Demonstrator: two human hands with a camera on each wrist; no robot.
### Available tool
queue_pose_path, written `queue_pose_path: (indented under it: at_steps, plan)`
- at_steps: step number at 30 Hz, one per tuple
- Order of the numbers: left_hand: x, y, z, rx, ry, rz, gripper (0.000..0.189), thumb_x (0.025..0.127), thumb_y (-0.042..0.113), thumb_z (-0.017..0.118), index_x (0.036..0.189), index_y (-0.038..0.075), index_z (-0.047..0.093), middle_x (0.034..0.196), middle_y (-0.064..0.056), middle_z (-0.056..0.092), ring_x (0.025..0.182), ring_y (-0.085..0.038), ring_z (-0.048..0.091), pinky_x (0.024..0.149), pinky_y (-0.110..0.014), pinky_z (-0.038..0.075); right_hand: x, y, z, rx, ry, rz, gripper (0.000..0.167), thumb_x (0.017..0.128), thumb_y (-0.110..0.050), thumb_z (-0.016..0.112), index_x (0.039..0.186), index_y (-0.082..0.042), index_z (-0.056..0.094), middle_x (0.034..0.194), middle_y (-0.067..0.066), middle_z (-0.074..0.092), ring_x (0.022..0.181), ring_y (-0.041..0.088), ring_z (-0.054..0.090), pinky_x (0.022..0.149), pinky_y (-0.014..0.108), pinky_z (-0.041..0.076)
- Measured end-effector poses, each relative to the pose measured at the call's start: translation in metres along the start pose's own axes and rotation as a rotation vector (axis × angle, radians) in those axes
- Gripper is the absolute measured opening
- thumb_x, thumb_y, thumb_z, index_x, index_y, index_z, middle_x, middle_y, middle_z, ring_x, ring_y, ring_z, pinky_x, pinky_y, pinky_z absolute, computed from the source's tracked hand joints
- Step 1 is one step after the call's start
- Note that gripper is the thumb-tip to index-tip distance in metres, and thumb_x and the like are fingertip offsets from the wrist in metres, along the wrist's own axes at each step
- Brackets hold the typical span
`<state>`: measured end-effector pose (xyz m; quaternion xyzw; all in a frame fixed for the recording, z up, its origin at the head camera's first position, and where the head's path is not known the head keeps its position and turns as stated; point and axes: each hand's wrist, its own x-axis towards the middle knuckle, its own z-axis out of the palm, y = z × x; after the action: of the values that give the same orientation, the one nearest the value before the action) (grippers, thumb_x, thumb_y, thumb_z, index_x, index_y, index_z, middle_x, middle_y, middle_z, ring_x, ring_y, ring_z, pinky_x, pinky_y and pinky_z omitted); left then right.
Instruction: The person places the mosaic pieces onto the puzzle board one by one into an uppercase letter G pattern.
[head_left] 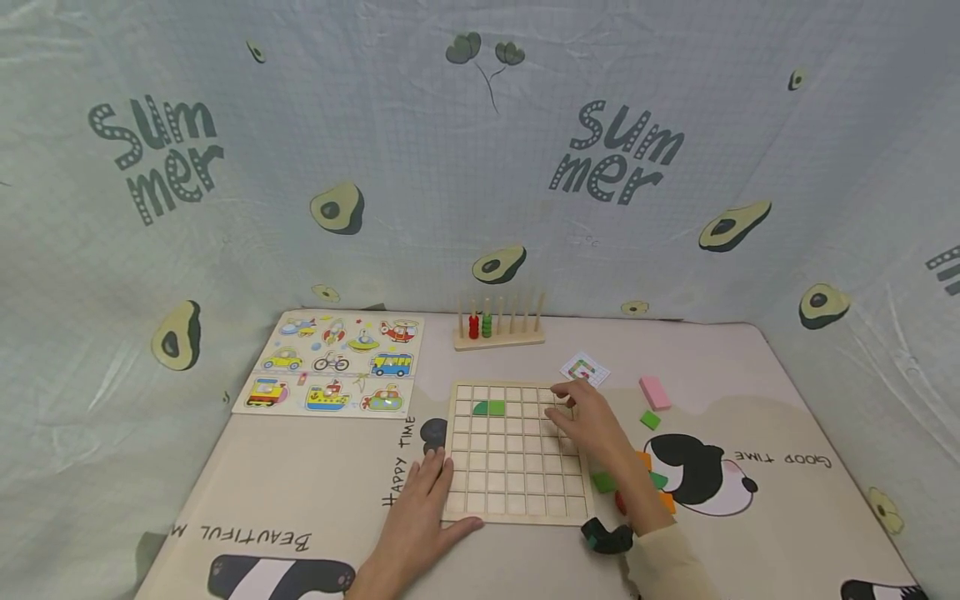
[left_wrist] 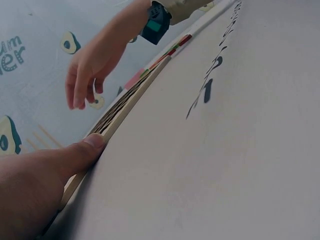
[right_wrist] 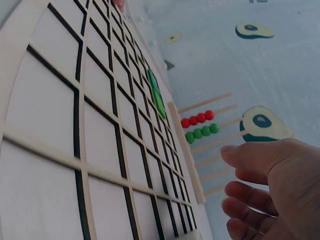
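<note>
A wooden grid board lies on the table. In one of its upper rows sit a dark green rounded piece and, beside it, a light green square. My left hand rests at the board's near left corner, fingers straight along the left side. In the left wrist view its thumb touches the board's edge. Over the board's upper right part hovers my right hand, fingers loosely bent. The right wrist view shows nothing between that hand's thumb and fingers.
Right of the board lie a pink block, a green square and several coloured pieces, partly hidden by the right forearm. A pattern card lies behind the board. Farther back stand a bead-and-peg rack and a vehicle picture board.
</note>
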<state>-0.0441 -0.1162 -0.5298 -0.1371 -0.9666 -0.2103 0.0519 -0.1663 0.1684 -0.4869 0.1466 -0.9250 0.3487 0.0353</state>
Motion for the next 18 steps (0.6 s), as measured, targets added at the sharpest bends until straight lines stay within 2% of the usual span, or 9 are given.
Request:
queue_pose_path:
  at_steps: [6, 10, 18]
  plan:
    - [-0.001, 0.001, 0.000, -0.002, 0.001, -0.001, 0.096, 0.080, 0.069, 0.067, 0.143, -0.001, 0.052, 0.154, -0.019, 0.046, 0.147, -0.034, 0.040, 0.125, -0.049, 0.031, -0.013, 0.013, -0.013, -0.033, 0.021, 0.022, 0.041, 0.092, -0.023, 0.073, 0.126, -0.003, 0.063, 0.115, 0.010, 0.064, 0.097, 0.024, 0.064, 0.081, 0.041, 0.061]
    - [-0.001, 0.001, -0.001, -0.007, -0.008, -0.012, 0.096, 0.081, 0.069, 0.067, 0.144, -0.001, 0.051, 0.155, -0.018, 0.045, 0.148, -0.033, 0.039, 0.126, -0.048, 0.030, -0.023, 0.022, -0.020, -0.048, 0.010, 0.063, 0.042, 0.093, -0.024, 0.072, 0.128, -0.004, 0.062, 0.117, 0.010, 0.064, 0.101, 0.025, 0.063, 0.083, 0.041, 0.059]
    - [-0.001, 0.001, -0.001, 0.000, 0.022, 0.006, 0.095, 0.080, 0.069, 0.068, 0.142, -0.003, 0.053, 0.153, -0.019, 0.047, 0.146, -0.034, 0.042, 0.124, -0.048, 0.032, -0.041, 0.035, -0.030, -0.061, -0.015, 0.149, 0.045, 0.094, -0.028, 0.071, 0.130, -0.005, 0.061, 0.119, 0.010, 0.063, 0.105, 0.026, 0.061, 0.087, 0.043, 0.059]
